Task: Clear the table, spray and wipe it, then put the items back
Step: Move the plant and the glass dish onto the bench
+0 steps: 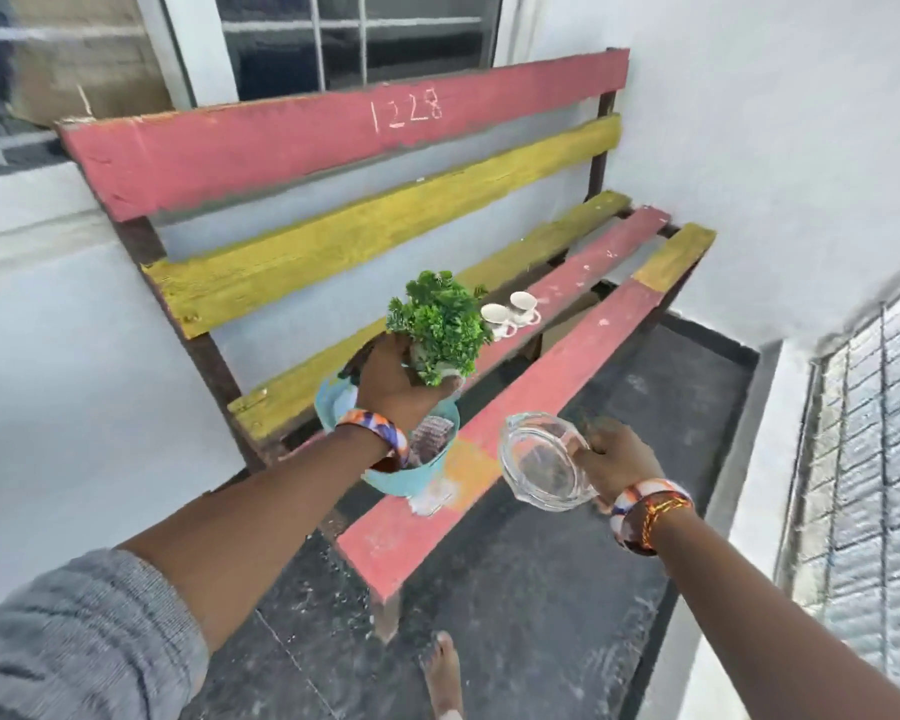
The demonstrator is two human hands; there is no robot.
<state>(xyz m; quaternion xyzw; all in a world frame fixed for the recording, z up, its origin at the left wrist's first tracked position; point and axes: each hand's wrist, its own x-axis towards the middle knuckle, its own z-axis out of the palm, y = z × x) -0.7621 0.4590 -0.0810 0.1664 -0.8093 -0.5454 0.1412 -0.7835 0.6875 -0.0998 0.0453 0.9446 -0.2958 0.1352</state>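
Observation:
A small green potted plant (440, 324) is gripped by my left hand (393, 384), held just above the red and yellow slatted bench (520, 407). Under that hand a light blue bucket (411, 475) stands on the seat with folded cloth inside. My right hand (617, 454) holds a clear glass ashtray (544, 462) by its rim, hovering over the front slat's edge. Two white cups (510, 311) lie on the middle red slat farther along the seat.
The bench backs onto a white wall under a window (333, 39). A dark floor (567, 589) lies in front, with my bare foot (445, 672) on it. A grilled window (874, 459) is at the right. Gaps run between the seat slats.

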